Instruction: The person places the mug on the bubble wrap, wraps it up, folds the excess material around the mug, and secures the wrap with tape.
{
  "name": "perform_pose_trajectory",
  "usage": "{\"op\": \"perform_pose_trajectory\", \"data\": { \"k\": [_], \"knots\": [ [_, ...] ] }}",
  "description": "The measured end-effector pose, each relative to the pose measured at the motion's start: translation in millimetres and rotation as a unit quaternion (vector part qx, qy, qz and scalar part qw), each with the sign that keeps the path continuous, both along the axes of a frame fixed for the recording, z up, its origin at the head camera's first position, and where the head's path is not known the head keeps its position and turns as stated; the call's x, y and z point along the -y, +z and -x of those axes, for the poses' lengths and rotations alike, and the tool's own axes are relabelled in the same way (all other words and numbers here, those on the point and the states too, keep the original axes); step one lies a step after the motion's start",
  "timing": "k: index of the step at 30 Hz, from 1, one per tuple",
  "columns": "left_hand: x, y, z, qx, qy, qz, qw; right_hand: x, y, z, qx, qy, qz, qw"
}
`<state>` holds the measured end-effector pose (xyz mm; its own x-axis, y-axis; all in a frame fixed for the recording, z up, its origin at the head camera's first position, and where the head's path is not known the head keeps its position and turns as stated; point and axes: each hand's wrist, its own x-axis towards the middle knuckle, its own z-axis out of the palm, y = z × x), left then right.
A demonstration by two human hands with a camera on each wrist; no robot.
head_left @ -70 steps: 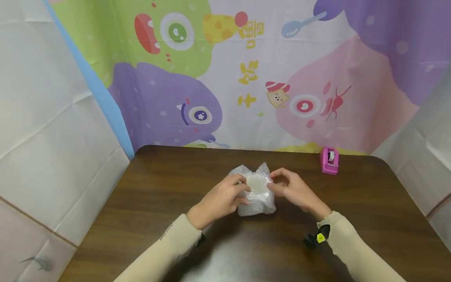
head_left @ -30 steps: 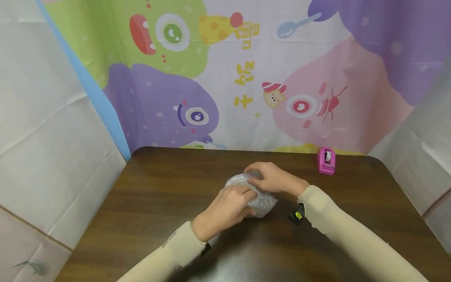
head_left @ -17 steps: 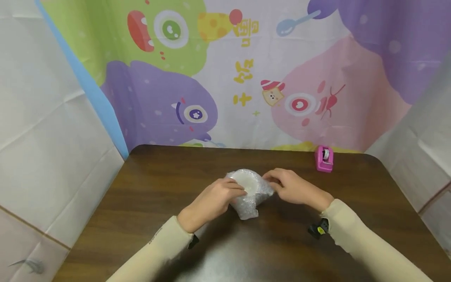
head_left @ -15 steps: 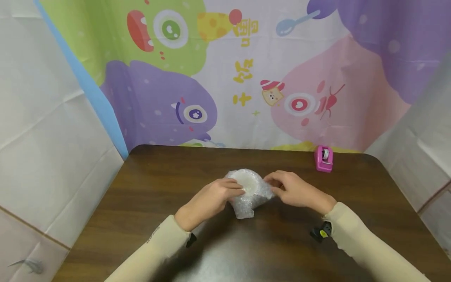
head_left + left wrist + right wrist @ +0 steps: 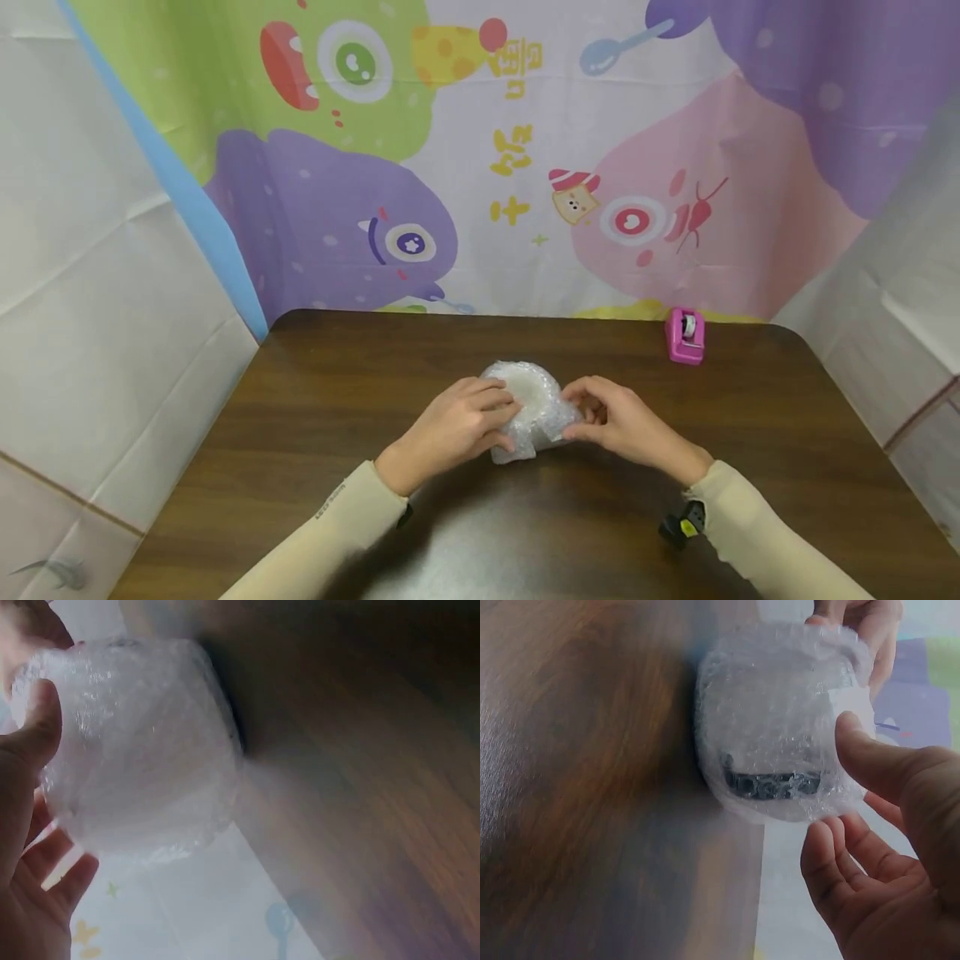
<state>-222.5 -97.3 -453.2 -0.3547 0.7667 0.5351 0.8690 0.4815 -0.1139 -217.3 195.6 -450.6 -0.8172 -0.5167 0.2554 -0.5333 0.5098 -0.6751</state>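
Head view: pale panelled wall with brown seams along the left edge; dark brown wood-grain table with rounded far corners across the lower frame, glare at bottom centre; cloth backdrop across the top, creased, printed with green, purple and pink one-eyed figures and yellow characters; a second pale wall at the right edge. Left sleeve, beige, enters from lower left. Left hand holds the left side of a bubble-wrapped bundle, fingers bent over its top, thumb against the near side. Bundle is at the centre of the frame, on the table: squat, rounded, glossy and blistered, a loose flap at its near edge. Right hand pinches the wrap at the bundle's right side between thumb and fingers. Right sleeve, also beige, with a black wrist device beside its cuff. Pink tape dispenser, upper right of centre, contains a white-sided roll. Contents of the wrap: pale round top in the head view; dark strip through the film in the right wrist view; exact object unclear.
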Motion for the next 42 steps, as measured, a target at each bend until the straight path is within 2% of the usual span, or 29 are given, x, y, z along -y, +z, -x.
{"op": "perform_pose_trajectory", "data": {
  "k": [4, 9, 13, 17, 21, 25, 29, 33, 35, 38, 42],
  "knots": [
    [-6.7, 0.5, -3.7, -0.006, 0.037, 0.006, 0.9993, 6.0, 0.0, -0.3, 0.01, -0.013, 0.002, 1.0],
    [-16.4, 6.8, -8.8, -0.011, 0.087, 0.032, 0.9957, 10.4, -1.1, -0.8, 0.004, -0.023, 0.002, 1.0],
    [-27.8, 15.1, -14.7, 0.026, 0.133, 0.059, 0.989, 10.4, -0.2, -2.8, 0.003, -0.039, -0.007, 0.999],
    [-38.1, 21.0, -21.2, 0.071, 0.167, 0.08, 0.9801, 9.9, 1.7, -8.0, 0.008, -0.056, -0.024, 0.998],
    [-41.3, 19.7, -24.4, 0.079, 0.188, 0.09, 0.9749, 17.9, 0.5, -11.9, 0.007, -0.087, -0.045, 0.995],
    [-39.5, 14.0, -24.8, 0.062, 0.187, 0.078, 0.9773, 32.2, -3.8, -15.5, -0.001, -0.13, -0.074, 0.989],
    [-36.1, 6.8, -24.4, 0.046, 0.164, 0.056, 0.9838, 42.1, -9.9, -19.3, -0.034, -0.159, -0.087, 0.983],
    [-32.7, 5.1, -25.7, 0.05, 0.141, 0.043, 0.9878, 44.7, -12.4, -20.8, -0.06, -0.172, -0.086, 0.98],
    [-31.7, 5.0, -25.8, 0.051, 0.138, 0.041, 0.9883, 43.0, -10.1, -20.8, -0.058, -0.16, -0.088, 0.981],
    [-31.0, 5.4, -25.7, 0.05, 0.143, 0.04, 0.9877, 35.1, -2.6, -19.7, -0.026, -0.122, -0.083, 0.989],
    [-30.8, 5.6, -24.5, 0.053, 0.155, 0.038, 0.9858, 17.2, 8.0, -16.4, 0.024, -0.063, -0.041, 0.997]
  ]
}}
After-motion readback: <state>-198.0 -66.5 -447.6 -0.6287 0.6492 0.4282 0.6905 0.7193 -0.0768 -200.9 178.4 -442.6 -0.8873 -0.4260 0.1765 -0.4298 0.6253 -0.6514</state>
